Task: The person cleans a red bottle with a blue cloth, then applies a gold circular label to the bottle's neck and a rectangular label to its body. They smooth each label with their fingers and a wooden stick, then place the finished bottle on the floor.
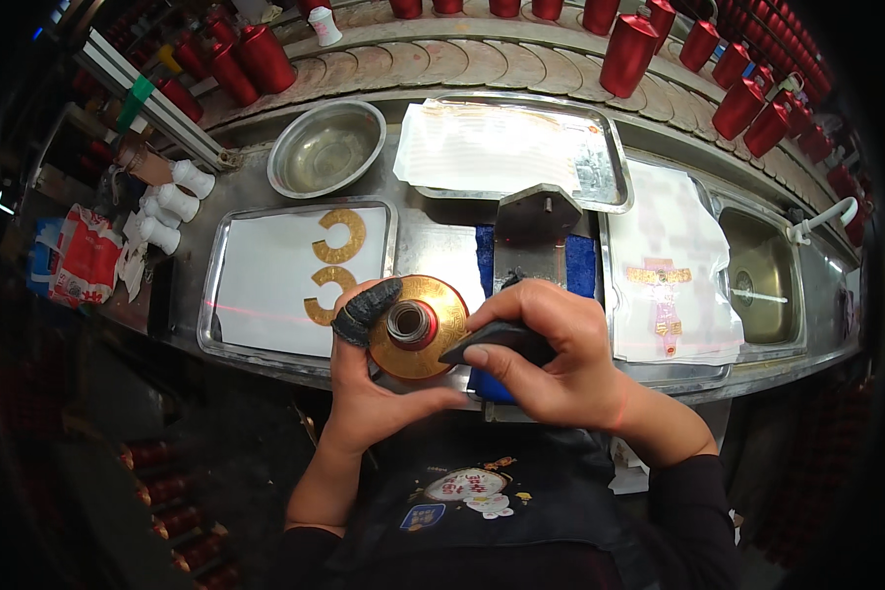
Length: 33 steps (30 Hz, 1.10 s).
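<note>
My left hand [362, 398] is wrapped around a red bottle with a gold patterned shoulder [442, 320], its bare threaded neck [409, 323] pointing up toward me. Black wrapping [369, 307] covers a finger of that hand. Between the thumb and fingers of my right hand [575, 359] is a flat black scraper [513, 341], its tip against the bottle's shoulder. Beyond my hands stands a metal bracket [533, 231] with blue cloth [580, 265] beside it. In the left tray [208, 285], C-shaped gold decals [357, 234] lie on a white sheet.
A metal bowl [326, 147] stands behind the left tray. White sheets fill the back tray [615, 162]. At right are a sheet with a gold-and-pink decal [664, 295] and a sink [757, 280]. Red bottles [629, 54] line the slatted conveyor [462, 64]. White cups [177, 202] sit at left.
</note>
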Each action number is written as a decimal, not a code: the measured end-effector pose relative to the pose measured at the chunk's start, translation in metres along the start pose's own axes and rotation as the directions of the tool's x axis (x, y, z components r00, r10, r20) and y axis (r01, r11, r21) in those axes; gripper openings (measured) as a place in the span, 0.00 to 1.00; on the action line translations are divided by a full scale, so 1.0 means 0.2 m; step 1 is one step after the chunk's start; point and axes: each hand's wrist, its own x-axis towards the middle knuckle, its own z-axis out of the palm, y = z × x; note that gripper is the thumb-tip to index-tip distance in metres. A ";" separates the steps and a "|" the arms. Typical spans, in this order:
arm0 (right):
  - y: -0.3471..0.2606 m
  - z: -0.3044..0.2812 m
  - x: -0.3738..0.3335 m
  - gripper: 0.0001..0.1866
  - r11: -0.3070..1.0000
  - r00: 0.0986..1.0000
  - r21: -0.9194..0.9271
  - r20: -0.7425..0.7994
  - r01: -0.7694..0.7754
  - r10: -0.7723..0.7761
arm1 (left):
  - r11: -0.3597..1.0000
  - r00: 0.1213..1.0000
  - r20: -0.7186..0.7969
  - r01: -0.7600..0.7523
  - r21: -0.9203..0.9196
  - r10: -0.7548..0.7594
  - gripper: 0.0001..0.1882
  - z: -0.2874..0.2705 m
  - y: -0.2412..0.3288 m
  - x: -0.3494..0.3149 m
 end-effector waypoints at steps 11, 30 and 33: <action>0.21 0.02 0.17 0.10 0.996 0.996 -0.049 0.020 -0.080 0.081 | 1.000 0.946 0.324 -0.001 0.021 -0.006 0.48 -0.10 0.06 0.19; 0.21 -0.01 0.35 0.11 0.950 0.950 0.150 0.200 -0.272 0.241 | 0.957 0.929 0.361 0.175 -0.231 -0.083 0.53 -0.09 0.09 0.20; 0.19 0.01 0.45 0.11 0.946 0.872 0.076 0.417 -0.316 0.257 | 0.938 0.908 0.403 0.233 -0.257 -0.115 0.52 -0.10 0.08 0.20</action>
